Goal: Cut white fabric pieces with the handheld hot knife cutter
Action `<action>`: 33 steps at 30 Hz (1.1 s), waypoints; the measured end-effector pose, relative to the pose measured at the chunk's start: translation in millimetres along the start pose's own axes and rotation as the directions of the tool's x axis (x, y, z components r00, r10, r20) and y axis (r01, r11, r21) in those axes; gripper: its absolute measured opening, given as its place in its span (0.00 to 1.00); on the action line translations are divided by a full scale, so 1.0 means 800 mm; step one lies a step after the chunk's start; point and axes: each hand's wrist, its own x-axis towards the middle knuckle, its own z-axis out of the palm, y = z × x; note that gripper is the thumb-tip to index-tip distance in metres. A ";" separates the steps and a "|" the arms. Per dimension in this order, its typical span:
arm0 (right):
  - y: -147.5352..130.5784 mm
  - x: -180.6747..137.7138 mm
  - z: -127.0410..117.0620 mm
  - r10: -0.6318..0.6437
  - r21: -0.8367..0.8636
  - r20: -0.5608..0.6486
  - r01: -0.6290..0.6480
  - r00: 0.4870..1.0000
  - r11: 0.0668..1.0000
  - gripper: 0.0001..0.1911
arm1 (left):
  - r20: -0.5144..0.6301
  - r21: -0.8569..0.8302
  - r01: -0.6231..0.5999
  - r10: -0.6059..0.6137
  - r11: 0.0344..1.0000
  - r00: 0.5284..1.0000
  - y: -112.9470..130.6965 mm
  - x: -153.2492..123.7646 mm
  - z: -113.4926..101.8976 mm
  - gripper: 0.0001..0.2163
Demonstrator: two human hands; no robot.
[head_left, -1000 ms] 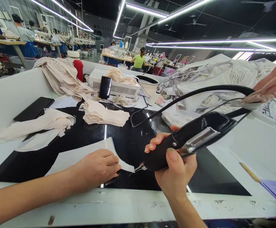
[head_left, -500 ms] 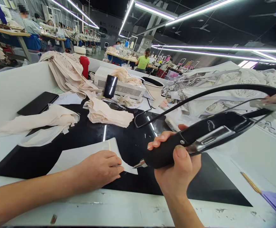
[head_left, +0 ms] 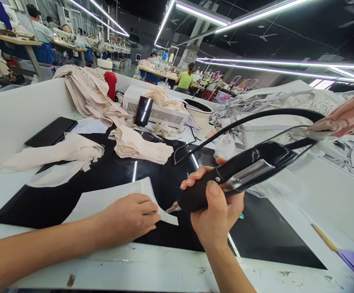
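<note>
My left hand (head_left: pixel 134 213) lies over a thin white sheet (head_left: pixel 110 195) on the shiny black board (head_left: pixel 57 203). Its fingers are bent and pressed together on the sheet's right part; the thumb is hidden. In my right hand (head_left: pixel 216 203) is a black handheld tool (head_left: pixel 241 169) with a silver side lever and a pointed metal tip. That tip points left, at the curved edge of the sheet beside my left fingertips; whether it touches is unclear. A thick black cable (head_left: pixel 256 114) loops from the tool's rear through a pinkish wrap (head_left: pixel 332 120) of unclear kind.
Stacked cream fabric pieces (head_left: pixel 143 146) and a cream fabric roll (head_left: pixel 55 152) lie behind the sheet, near a black phone (head_left: pixel 51 132). Farther back stands a vented white box (head_left: pixel 155 112). White lacy pieces (head_left: pixel 287 101) heap at right. A wooden-handled tool (head_left: pixel 325 238) lies at front right.
My right hand and the tool have shifted left, and the tip sits slightly farther up the sheet's edge. The pinkish wrap shows more at the right. My left hand stays on the sheet.
</note>
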 end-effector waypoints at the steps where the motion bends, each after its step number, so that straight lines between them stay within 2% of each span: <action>1: -0.001 0.001 -0.001 -0.003 0.008 -0.001 0.003 1.000 1.000 0.19 | -0.005 -0.004 0.008 -0.008 1.000 1.000 0.001 0.000 0.000 0.04; 8: -0.003 0.002 -0.014 -0.037 0.028 -0.037 0.038 0.999 0.999 0.21 | 0.003 -0.021 -0.017 0.017 1.000 1.000 0.000 0.000 0.001 0.05; 11: -0.003 0.001 -0.015 -0.031 0.001 -0.036 0.031 0.999 1.000 0.18 | -0.003 -0.022 -0.033 0.033 0.999 0.999 -0.001 0.000 0.002 0.05; 14: -0.007 0.000 -0.012 -0.017 -0.002 -0.028 0.017 0.999 1.000 0.16 | -0.012 -0.028 -0.014 0.014 1.000 1.000 -0.001 -0.002 0.001 0.04; 17: -0.011 -0.003 -0.009 -0.009 0.041 -0.031 0.010 0.999 0.999 0.19 | -0.018 -0.032 -0.006 0.006 0.999 1.000 0.001 -0.002 0.001 0.03; 24: -0.009 -0.015 -0.001 0.020 0.048 0.006 -0.021 1.000 0.999 0.20 | -0.043 -0.085 0.052 -0.056 0.995 0.997 0.002 -0.002 0.007 0.05; 33: -0.013 -0.009 -0.015 -0.016 0.030 -0.034 0.017 0.999 0.999 0.21 | -0.035 -0.033 -0.017 0.016 0.999 0.999 0.000 -0.001 -0.002 0.04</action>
